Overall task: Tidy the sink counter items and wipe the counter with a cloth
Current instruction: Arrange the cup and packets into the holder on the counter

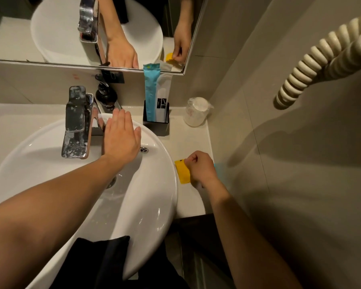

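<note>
The chrome faucet (77, 122) stood at about 10 o'clock of the view, a blocky metal piece with water spots on its surface, and behind it a dark soap pump bottle (106, 94) stood against the wall. The white basin (154, 201) was round, smooth and glossy. The left hand (121, 140) lay flat over the far rim of the basin, palm down, its fingers (118, 118) straight and close together, holding nothing.

At 12 o'clock a black square holder (156, 124) stood on the pale tabletop (188, 140), with a blue sachet (150, 88) and a white sachet (162, 101) upright in it. At 1 o'clock of the holder an upside-down cup in clear plastic wrap (197, 111) stood near the wall.

The right hand (200, 167) was on the narrow strip of tabletop between the basin and the wall, at about 3 o'clock of the basin. Its fingers (191, 160) were curled shut on the far edge of a small yellow packet (182, 172), flat and rectangular, which looked like thin foil or plastic. The long axis of the packet ran roughly from 11 to 5 o'clock, and it lay just at the 9 o'clock side of the knuckles. Something light blue (217, 166) showed at the other side of the hand; I could not tell what it was.

In my judgement the packet belongs in the holder, at 11 o'clock from the right hand, which was much nearer to it than the left hand.
</note>
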